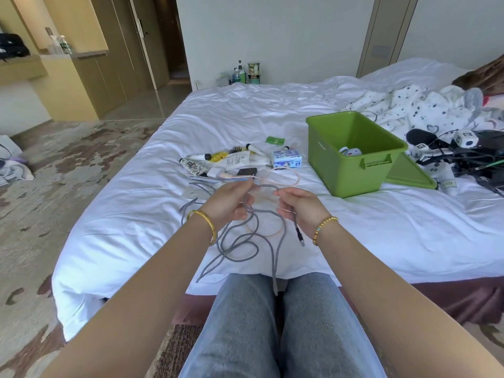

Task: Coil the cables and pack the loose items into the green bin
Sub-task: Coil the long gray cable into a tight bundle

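A long grey braided cable [240, 241] hangs in loose loops between my two hands above the white bed. My left hand [229, 200] grips a bunch of its strands. My right hand [298, 205] holds the cable near its end, and the plug [299, 237] dangles below that wrist. A thin pink cable [283, 173] lies curled on the sheet just beyond my hands. The green bin [324, 162] stands open to the right with a few small white items inside. Loose items [234, 159] lie in a cluster beyond my hands: tubes, a brush, a white charger, a black box, a tissue pack.
The bin's green lid [409, 175] lies flat against the bin's right side. A tangle of black gear and cables [463, 154] and a spotted blanket [409, 105] fill the bed's right part. My knees [272, 323] are at the bed's near edge.
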Motion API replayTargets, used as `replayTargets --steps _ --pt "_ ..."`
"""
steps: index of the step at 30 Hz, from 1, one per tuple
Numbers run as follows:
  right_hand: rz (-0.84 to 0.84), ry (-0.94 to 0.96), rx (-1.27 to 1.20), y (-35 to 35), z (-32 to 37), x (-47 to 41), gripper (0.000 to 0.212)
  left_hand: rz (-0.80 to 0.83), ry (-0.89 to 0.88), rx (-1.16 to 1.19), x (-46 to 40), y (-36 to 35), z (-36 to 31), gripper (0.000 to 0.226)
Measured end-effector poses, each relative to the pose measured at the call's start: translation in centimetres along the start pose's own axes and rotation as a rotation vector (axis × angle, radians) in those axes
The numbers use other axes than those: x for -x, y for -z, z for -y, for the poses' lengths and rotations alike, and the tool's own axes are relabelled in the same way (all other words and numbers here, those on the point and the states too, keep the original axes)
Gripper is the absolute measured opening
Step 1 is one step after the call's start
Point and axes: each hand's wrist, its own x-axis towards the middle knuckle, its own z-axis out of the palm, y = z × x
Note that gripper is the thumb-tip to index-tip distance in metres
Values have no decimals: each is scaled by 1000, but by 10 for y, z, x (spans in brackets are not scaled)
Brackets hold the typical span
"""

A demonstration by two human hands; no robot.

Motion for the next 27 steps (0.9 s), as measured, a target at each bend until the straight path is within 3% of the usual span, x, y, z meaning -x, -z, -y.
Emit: replayTargets --steps 4,8,12,16,19,21,23,25,27 --pt "-42 9 -41 4 -5 0 22 -39 -75 -105 1 -13 17 36" --pt "-30 -4 -27 6 -10 0 22 -93 -42 -101 -2 -26 39 28" --pt "7 15 154 11 -17 -1 14 -24 16 -28 2 -30 62 31" --pt "28 79 512 19 -21 -2 5 -6 -6 -84 3 -24 76 29" --pt "49 113 775 21 -26 -2 9 -67 -60 172 5 -22 78 22" --pt "40 168 771 16 -27 -1 11 -67 -36 210 6 -23 74 21" --pt "-13 252 738 10 -25 1 14 -21 25 -15 7 -23 68 22" --pt "-101 384 863 8 -23 2 16 56 62 -322 9 -23 64 21" --pt "-116 464 960 6 -19 2 17 89 55 -469 9 -23 63 21"
